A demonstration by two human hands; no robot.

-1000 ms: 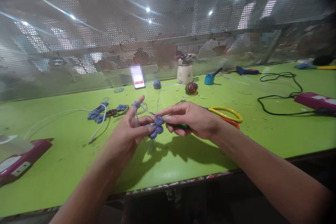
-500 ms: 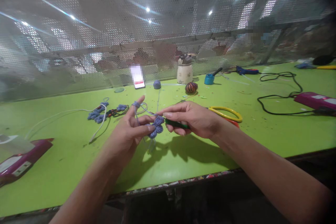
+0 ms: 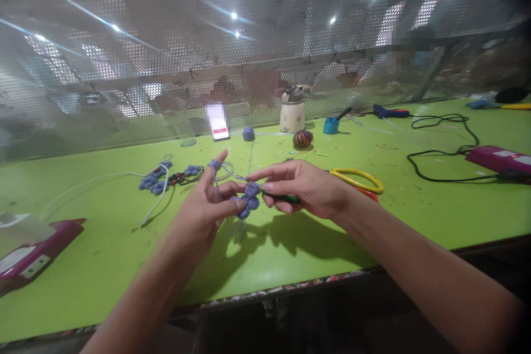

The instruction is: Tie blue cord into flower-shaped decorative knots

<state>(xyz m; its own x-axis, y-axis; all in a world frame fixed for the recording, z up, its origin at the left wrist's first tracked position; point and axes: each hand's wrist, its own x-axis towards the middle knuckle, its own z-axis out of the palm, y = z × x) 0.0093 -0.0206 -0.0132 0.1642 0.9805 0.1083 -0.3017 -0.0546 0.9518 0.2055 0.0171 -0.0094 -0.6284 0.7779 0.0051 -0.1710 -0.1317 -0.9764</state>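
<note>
Between the thumb and fingers of my left hand (image 3: 209, 202) is a small purple-blue crochet flower (image 3: 250, 199) with puffy petals. Purple yarn (image 3: 214, 164) is wound about my raised left index finger and runs to the flower. My right hand (image 3: 305, 187) is closed around a crochet hook with a green handle (image 3: 284, 197). The hook's tip is at the flower's upper petal, partly hidden by my fingers. Loose yarn tails hang below the flower. Behind my hands, a small purple yarn ball (image 3: 248, 134) feeds a strand toward them.
Finished purple crochet pieces (image 3: 154, 181) lie left beside a white cable (image 3: 155, 213). Yellow-handled scissors (image 3: 359, 178) lie behind my right wrist. Farther back stand a phone (image 3: 221, 133), a multicoloured yarn ball (image 3: 302, 139), a bottle (image 3: 292, 113) and a blue pot (image 3: 331, 125). Magenta devices (image 3: 500, 160) flank both sides.
The green-handled hook has tilted slightly and its handle sits a little differently in my right fingers. My left hand keeps hold of the flower in nearly the same place.
</note>
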